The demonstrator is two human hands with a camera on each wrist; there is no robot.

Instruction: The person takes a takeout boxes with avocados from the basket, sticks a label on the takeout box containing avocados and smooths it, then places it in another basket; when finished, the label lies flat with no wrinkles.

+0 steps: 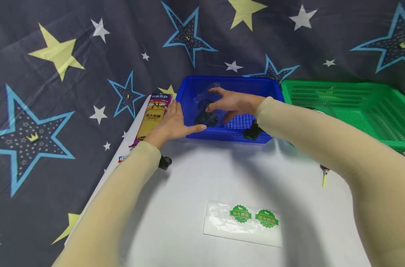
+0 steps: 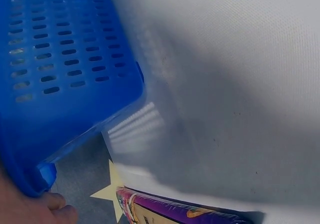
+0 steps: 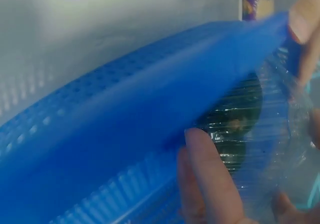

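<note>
One left hand, wide, against one blue basket | one right hand, wide, over one wrapped pack

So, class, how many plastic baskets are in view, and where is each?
2: the blue basket stands at the back of the table; the green basket is to its right. The right sleeve hides part of the table, but no third basket shows.
</note>
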